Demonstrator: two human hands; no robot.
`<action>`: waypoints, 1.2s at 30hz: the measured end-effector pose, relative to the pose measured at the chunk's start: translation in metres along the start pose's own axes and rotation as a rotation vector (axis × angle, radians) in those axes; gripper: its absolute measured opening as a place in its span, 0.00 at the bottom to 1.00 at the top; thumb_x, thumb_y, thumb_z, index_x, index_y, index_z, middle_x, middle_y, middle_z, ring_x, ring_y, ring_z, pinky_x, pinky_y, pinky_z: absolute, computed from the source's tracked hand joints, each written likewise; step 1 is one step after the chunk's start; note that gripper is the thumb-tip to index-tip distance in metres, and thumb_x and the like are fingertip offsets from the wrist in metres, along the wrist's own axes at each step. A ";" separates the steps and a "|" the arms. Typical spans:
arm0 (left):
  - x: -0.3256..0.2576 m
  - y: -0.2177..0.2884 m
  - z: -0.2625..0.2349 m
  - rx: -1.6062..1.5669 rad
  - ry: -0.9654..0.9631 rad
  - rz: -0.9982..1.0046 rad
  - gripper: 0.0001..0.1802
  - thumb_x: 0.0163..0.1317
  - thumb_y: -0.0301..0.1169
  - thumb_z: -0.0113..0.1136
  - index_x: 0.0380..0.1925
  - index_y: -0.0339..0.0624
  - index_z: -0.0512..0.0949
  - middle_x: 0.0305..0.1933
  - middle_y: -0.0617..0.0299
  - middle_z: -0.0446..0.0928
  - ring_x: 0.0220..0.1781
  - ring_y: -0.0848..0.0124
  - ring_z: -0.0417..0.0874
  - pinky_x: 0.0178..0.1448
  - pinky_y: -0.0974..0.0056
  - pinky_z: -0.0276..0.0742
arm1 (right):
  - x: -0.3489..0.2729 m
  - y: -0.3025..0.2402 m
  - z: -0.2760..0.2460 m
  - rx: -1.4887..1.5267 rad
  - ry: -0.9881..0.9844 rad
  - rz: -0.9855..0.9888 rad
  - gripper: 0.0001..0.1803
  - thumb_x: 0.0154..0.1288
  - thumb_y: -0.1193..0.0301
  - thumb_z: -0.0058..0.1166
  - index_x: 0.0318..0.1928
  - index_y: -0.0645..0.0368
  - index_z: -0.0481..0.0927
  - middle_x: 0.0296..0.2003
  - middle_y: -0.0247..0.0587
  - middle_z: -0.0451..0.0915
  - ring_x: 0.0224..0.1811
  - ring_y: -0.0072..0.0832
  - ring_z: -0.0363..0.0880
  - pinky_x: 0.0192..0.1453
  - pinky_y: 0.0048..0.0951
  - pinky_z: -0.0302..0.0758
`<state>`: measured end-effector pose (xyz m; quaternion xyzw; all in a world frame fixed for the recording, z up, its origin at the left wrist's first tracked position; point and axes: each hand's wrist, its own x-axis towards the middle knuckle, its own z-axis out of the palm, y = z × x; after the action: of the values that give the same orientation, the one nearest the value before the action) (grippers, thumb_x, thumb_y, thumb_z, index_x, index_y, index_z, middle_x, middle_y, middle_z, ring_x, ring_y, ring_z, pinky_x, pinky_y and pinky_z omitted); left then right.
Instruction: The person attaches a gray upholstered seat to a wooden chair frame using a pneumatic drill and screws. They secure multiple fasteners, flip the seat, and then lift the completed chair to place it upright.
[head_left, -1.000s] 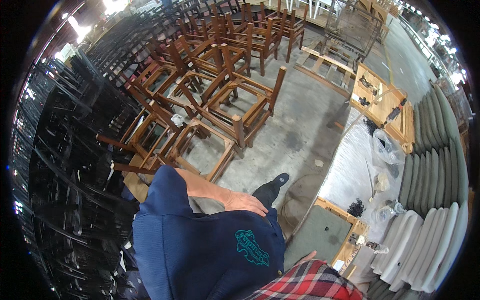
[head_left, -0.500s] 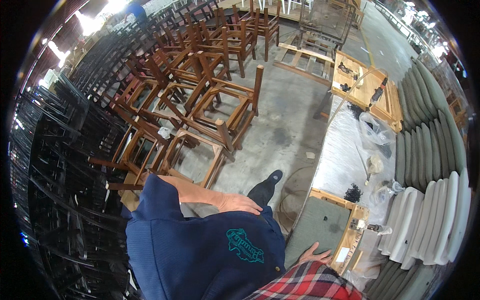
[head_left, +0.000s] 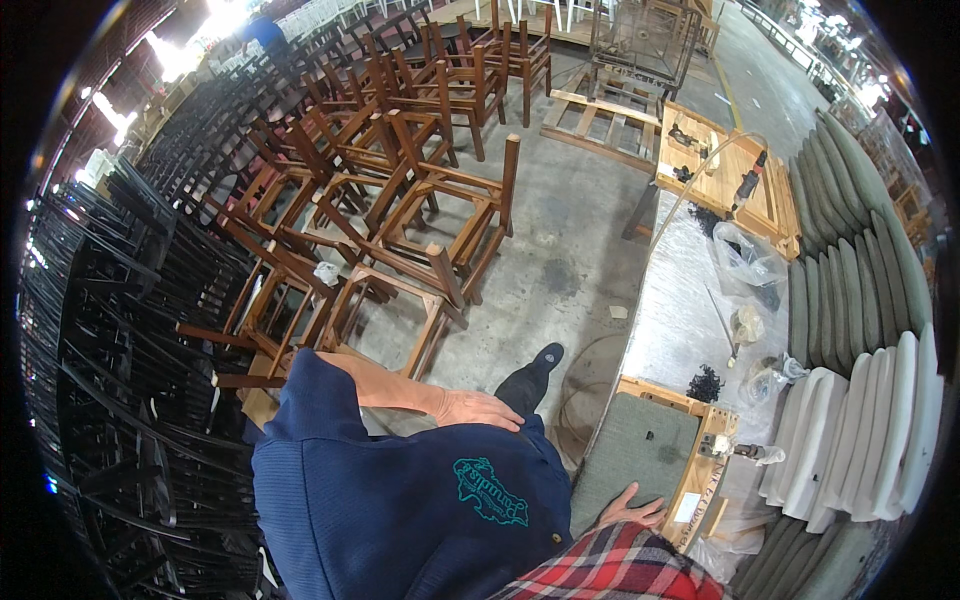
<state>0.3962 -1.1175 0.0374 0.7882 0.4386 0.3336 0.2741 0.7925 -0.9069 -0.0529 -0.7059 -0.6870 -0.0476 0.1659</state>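
My left hand rests flat on my thigh beside the blue shirt front, fingers stretched out and empty. On the right, my right hand lies with spread fingers on a grey-green padded panel; its wrist is hidden by a red plaid sleeve. The panel lies against a wooden frame on the table. A small dark spot shows on its fabric. A metal fitting sits on the frame's right side, and a dark tool with a pale wrapped end adjoins it.
Black curly scraps, a plastic bag and a hand tool lie on the table. Stacked green panels and pale panels stand along its right. Brown chair frames fill the left, black ones beyond.
The view has shifted very slightly. Both hands stay in the same places, and nothing is picked up or let go.
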 end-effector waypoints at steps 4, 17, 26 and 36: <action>-0.004 0.001 0.006 -0.004 0.020 0.007 0.31 0.70 0.38 0.53 0.71 0.42 0.61 0.73 0.44 0.64 0.70 0.48 0.71 0.71 0.48 0.71 | -0.001 0.001 -0.001 0.001 0.005 -0.014 0.45 0.69 0.36 0.48 0.71 0.60 0.67 0.70 0.60 0.63 0.72 0.55 0.60 0.73 0.59 0.59; -0.011 -0.039 0.010 0.033 -0.124 -0.015 0.31 0.69 0.34 0.54 0.70 0.45 0.61 0.73 0.40 0.65 0.67 0.46 0.75 0.66 0.49 0.75 | 0.001 -0.039 -0.059 0.145 -0.139 0.114 0.45 0.63 0.45 0.62 0.73 0.58 0.65 0.72 0.64 0.61 0.75 0.57 0.56 0.78 0.56 0.52; 0.003 -0.093 0.032 -0.090 -0.116 -0.075 0.26 0.66 0.30 0.56 0.64 0.39 0.67 0.69 0.40 0.69 0.65 0.43 0.75 0.66 0.49 0.73 | 0.004 -0.020 -0.051 0.226 -0.041 0.131 0.45 0.64 0.38 0.53 0.68 0.61 0.69 0.70 0.63 0.60 0.75 0.57 0.55 0.78 0.60 0.49; 0.044 -0.100 0.018 -0.065 -0.267 -0.056 0.27 0.66 0.30 0.56 0.65 0.39 0.66 0.70 0.40 0.68 0.66 0.43 0.74 0.67 0.49 0.72 | -0.004 -0.027 -0.048 0.252 0.051 0.142 0.45 0.60 0.39 0.56 0.65 0.62 0.71 0.68 0.60 0.64 0.74 0.54 0.56 0.78 0.57 0.50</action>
<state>0.3761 -1.0352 -0.0343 0.8037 0.4091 0.2318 0.3647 0.7731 -0.9256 -0.0043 -0.7249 -0.6313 0.0331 0.2735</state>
